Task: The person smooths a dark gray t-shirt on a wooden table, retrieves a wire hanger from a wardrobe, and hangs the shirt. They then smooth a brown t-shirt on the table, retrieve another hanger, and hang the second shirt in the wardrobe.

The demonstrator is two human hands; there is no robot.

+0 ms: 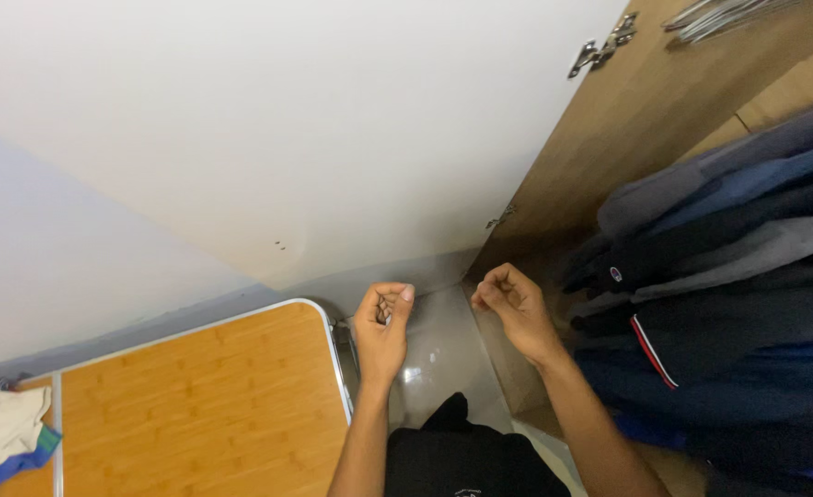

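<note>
My left hand [383, 322] is raised in front of me with its fingers curled into a loose fist, and nothing shows in it. My right hand [512, 304] is beside it, a little to the right, also curled shut with nothing visible inside. Both hover above a glossy pale floor [438, 354], between a folding table [204, 405] on the left and an open wardrobe [609, 138] on the right. The right hand is close to the dark hanging clothes [738, 304] without touching them.
The table has a wood-pattern top and a white rim, with a cream and blue cloth [1, 433] at its left end. White walls stand behind. The wardrobe door carries metal hinges [599, 51]; hangers [728, 14] show at the top right.
</note>
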